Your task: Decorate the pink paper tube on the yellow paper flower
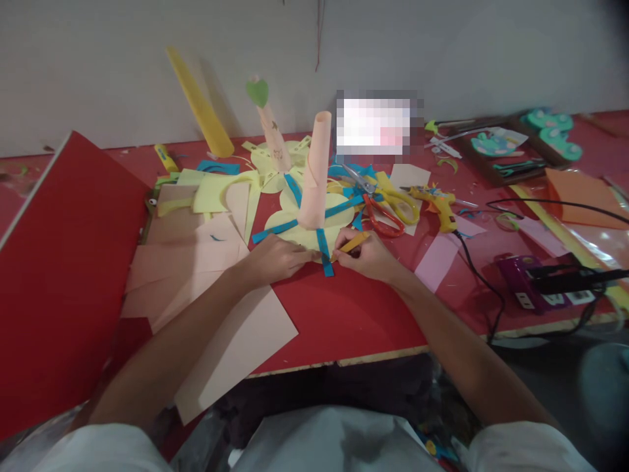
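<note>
My left hand (275, 257) presses down on the near edge of a pale yellow flower-shaped paper (295, 219) with blue strips (324, 251) across it. A peach paper tube (314, 172) stands upright on that flower. My right hand (369, 255) grips a yellow cutter (352, 243) whose tip meets the flower's edge beside the near blue strip. Both hands rest on the red table (354, 314).
Peach paper sheets (196, 262) lie at the left beside a big red board (54, 275). Red and yellow scissors (388, 206), a yellow glue gun (439, 206) with a black cord, a purple power strip (535, 282) and orange paper (584, 196) lie at the right. A second tube with a green leaf (269, 124) stands behind.
</note>
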A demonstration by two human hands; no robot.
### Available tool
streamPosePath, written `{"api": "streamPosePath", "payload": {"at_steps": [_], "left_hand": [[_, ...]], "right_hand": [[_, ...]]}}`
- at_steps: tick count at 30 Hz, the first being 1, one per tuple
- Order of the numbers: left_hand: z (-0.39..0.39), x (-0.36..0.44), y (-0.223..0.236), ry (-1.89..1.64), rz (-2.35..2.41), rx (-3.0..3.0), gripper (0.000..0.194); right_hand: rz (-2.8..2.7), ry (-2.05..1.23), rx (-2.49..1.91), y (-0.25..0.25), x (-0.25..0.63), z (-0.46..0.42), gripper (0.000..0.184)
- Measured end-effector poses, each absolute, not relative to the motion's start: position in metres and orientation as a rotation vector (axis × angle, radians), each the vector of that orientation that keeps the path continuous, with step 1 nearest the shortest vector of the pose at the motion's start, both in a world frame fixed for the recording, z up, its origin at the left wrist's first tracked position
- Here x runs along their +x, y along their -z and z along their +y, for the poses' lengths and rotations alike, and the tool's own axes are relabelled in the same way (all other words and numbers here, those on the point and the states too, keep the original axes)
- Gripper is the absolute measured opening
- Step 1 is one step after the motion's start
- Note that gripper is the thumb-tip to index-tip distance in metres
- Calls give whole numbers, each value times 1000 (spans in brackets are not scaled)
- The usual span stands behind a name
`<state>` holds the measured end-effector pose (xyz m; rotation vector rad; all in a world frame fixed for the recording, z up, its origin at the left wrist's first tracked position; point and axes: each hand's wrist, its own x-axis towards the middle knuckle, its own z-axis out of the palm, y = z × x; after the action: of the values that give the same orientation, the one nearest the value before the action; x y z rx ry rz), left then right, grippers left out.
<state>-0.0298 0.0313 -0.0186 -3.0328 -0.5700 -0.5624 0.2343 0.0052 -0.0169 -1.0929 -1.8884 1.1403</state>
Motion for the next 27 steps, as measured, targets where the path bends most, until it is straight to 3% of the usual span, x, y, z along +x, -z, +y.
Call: {"api": "streamPosePath", "payload": {"at_steps": [9, 27], "left_hand": [[31, -30, 20, 609, -575, -3031, 43], [30, -29, 17, 582, -581, -3038, 39]], "right_hand": [[-1866, -1153, -1079, 12, 231, 5, 29], [-1859, -1148, -1081, 15, 232, 6, 16]]}}
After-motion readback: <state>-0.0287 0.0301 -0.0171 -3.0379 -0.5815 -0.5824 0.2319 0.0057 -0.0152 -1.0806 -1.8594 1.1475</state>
